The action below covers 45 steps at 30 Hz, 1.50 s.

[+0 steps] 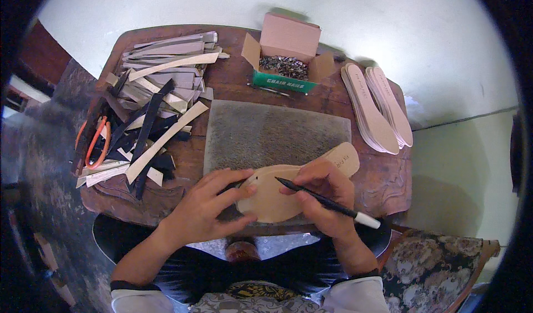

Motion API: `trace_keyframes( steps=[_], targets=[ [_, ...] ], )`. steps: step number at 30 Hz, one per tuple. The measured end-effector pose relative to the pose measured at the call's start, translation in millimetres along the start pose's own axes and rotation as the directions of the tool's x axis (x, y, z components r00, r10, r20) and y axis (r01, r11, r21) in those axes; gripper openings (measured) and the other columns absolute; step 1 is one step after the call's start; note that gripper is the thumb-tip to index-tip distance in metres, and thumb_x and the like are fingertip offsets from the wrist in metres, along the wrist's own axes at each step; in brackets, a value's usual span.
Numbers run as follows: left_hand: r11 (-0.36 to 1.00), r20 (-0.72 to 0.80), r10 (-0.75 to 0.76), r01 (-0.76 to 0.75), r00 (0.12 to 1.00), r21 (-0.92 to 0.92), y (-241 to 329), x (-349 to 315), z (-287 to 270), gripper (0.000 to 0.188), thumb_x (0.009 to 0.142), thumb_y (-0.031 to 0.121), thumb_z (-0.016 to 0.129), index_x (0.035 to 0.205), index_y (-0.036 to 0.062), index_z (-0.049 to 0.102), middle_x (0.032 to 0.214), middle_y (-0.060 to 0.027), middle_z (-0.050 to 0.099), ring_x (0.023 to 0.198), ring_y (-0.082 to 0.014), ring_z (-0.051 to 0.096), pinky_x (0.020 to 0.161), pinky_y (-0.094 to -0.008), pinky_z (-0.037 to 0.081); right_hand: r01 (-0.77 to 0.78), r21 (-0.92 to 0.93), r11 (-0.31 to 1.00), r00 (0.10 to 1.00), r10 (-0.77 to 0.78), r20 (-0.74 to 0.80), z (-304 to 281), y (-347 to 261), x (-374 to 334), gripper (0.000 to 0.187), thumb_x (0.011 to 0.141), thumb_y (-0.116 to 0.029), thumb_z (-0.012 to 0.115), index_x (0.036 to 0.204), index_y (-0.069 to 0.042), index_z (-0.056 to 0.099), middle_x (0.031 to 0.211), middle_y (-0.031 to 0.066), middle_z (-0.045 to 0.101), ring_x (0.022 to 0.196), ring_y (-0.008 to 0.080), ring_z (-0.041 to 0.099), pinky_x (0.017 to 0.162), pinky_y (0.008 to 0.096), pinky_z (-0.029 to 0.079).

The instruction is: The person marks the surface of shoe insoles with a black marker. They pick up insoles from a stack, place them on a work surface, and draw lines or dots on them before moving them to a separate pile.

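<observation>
A tan shoe insole (271,197) lies slantwise at the near edge of the grey mat, its narrow heel end pointing to the upper right. On its broad end there is a small dark mark. My left hand (214,203) rests on that broad end with fingers spread, pressing it from the left. Between the fingers of my right hand (327,197) is a black pen (319,198) with a whitish rear end. Its tip points left, just over the insole; whether it touches the surface I cannot tell.
The rough grey mat (277,135) covers the wooden table's middle. Behind it stands an open green box (282,83) of small metal nails. Two stacks of insoles (367,108) lie at the right. Grey, black and cream strips (161,102) pile up at the left, beside orange-handled scissors (99,143).
</observation>
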<state>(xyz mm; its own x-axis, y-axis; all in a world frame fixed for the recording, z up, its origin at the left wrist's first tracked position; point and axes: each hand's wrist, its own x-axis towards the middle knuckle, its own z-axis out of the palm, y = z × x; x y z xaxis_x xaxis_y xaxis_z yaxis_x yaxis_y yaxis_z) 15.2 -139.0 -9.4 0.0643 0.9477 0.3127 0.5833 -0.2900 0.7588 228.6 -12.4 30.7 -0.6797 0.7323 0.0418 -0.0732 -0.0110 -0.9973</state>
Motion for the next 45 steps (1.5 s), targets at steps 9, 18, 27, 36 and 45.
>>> trace_keyframes(
  steps=[9, 18, 27, 36, 45],
  targets=[
    [0.995, 0.072, -0.035, 0.042, 0.997, -0.095, -1.7, 3.1, -11.1, 0.056, 0.07, 0.018, 0.089, 0.121, 0.0104, 0.07, 0.135, -0.015, 0.06, 0.12, -0.0328, 0.061, 0.1, -0.0426, 0.051, 0.141, -0.504, 0.852, 0.99, -0.108, 0.094, -6.4, 12.8, 4.6, 0.022, 0.072, 0.005, 0.076, 0.089, -0.002, 0.063, 0.089, 0.0086, 0.064, 0.082, 0.0159, 0.065, 0.072, 0.0279, 0.054],
    [0.988, 0.107, -0.077, 0.091, 0.991, -0.128, -1.4, 5.3, -14.7, 0.054, 0.069, 0.02, 0.089, 0.119, 0.0112, 0.07, 0.136, -0.0138, 0.061, 0.12, -0.032, 0.062, 0.101, -0.0423, 0.051, 0.216, -0.55, 0.807, 0.976, -0.193, 0.101, 3.0, 12.4, 9.5, 0.02, 0.068, -0.001, 0.082, 0.078, -0.001, 0.065, 0.08, 0.0127, 0.069, 0.072, 0.0213, 0.068, 0.064, 0.0301, 0.054],
    [0.986, 0.118, -0.077, 0.093, 0.99, -0.138, -2.1, 5.2, -16.4, 0.057, 0.069, 0.021, 0.09, 0.121, 0.0118, 0.07, 0.138, -0.0138, 0.06, 0.122, -0.032, 0.061, 0.103, -0.0432, 0.049, 0.227, -0.55, 0.803, 0.973, -0.209, 0.096, 5.1, 14.5, 9.5, 0.02, 0.069, -0.003, 0.083, 0.078, -0.001, 0.065, 0.08, 0.0127, 0.069, 0.072, 0.0224, 0.069, 0.065, 0.0318, 0.054],
    [0.983, 0.125, -0.079, 0.098, 0.989, -0.156, -2.9, 4.9, -15.9, 0.057, 0.069, 0.021, 0.09, 0.122, 0.0118, 0.07, 0.139, -0.0128, 0.06, 0.123, -0.0311, 0.061, 0.104, -0.0434, 0.049, 0.238, -0.553, 0.799, 0.97, -0.22, 0.1, 6.0, 16.1, 9.1, 0.019, 0.069, -0.003, 0.082, 0.079, -0.001, 0.067, 0.08, 0.0116, 0.068, 0.072, 0.0228, 0.068, 0.064, 0.0317, 0.052],
    [0.982, 0.119, -0.096, 0.114, 0.988, -0.152, -1.4, 4.4, -15.1, 0.056, 0.07, 0.022, 0.089, 0.121, 0.0119, 0.07, 0.138, -0.0122, 0.06, 0.121, -0.0307, 0.062, 0.105, -0.0439, 0.048, 0.224, -0.559, 0.798, 0.974, -0.208, 0.094, 6.8, 15.5, 8.1, 0.019, 0.07, -0.003, 0.082, 0.079, -0.001, 0.066, 0.079, 0.0117, 0.068, 0.071, 0.0225, 0.068, 0.064, 0.0316, 0.053]
  ],
)
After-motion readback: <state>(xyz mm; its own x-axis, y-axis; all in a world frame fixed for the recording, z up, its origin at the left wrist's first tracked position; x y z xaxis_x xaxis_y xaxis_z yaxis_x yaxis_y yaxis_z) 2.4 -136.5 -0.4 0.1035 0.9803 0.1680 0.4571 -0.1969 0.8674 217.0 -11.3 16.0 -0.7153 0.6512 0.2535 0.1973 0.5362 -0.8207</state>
